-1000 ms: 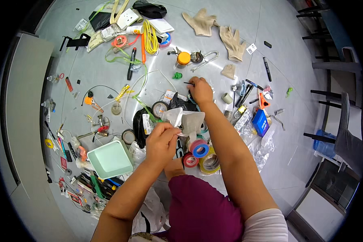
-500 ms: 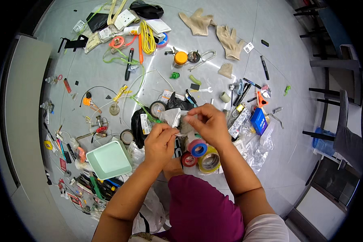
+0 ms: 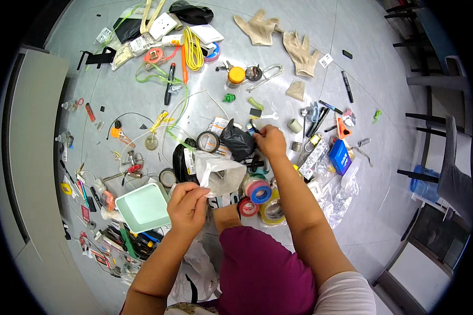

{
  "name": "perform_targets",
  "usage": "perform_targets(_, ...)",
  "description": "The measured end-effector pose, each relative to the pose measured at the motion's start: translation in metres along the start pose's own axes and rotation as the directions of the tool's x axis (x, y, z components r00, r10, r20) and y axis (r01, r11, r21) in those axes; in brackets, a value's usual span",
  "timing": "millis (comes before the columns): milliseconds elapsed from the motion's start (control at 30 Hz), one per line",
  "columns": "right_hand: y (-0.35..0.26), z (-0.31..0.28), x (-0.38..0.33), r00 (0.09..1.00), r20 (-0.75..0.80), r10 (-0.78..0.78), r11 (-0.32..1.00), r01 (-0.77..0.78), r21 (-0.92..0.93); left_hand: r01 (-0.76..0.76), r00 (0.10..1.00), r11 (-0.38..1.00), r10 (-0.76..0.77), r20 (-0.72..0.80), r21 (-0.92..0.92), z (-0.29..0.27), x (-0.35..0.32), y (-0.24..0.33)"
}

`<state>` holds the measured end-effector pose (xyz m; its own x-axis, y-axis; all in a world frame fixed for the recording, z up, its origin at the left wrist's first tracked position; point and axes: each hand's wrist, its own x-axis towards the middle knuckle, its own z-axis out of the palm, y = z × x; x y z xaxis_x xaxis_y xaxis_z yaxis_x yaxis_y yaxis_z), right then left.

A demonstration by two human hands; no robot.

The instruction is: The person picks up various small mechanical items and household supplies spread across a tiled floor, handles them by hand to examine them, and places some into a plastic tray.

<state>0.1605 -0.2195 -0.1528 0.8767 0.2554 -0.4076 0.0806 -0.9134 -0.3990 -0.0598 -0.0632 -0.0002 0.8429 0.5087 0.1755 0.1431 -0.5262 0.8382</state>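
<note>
Left hand (image 3: 186, 203) pinches the lower edge of a clear plastic bag (image 3: 219, 173), fingers closed on the film; the bag stands up from the grip, its mouth opening away from the person. Right hand (image 3: 269, 140) reaches out beyond the bag, fingers curled shut near a black plastic bag (image 3: 236, 140); whether it holds anything small, cannot tell.

Just left of the left hand's grip: a pale green tray (image 3: 143, 207), its near corner almost touching the knuckles. Just right of the grip: rolls of tape (image 3: 258, 191), packed close together under the right forearm. Beyond the bag: a black tape roll (image 3: 208, 142).

Clutter rings both hands on all sides. Open floor (image 3: 383, 220) lies well right of the right forearm, past a blue box (image 3: 340, 156).
</note>
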Motion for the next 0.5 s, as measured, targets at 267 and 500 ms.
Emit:
perform_targets(267,-0.019,-0.007,-0.037,0.938,-0.119,-0.325,0.937,0.337,0.097,0.108,0.994,0.994,-0.108,0.007,-0.015,-0.008,-0.012,0.0)
perform_targets(500,-0.033,0.002,-0.088,0.831,-0.002,-0.557,0.828,0.555,0.081,0.085,0.995,0.996,-0.085,-0.048,-0.009,-0.012,-0.012,-0.002)
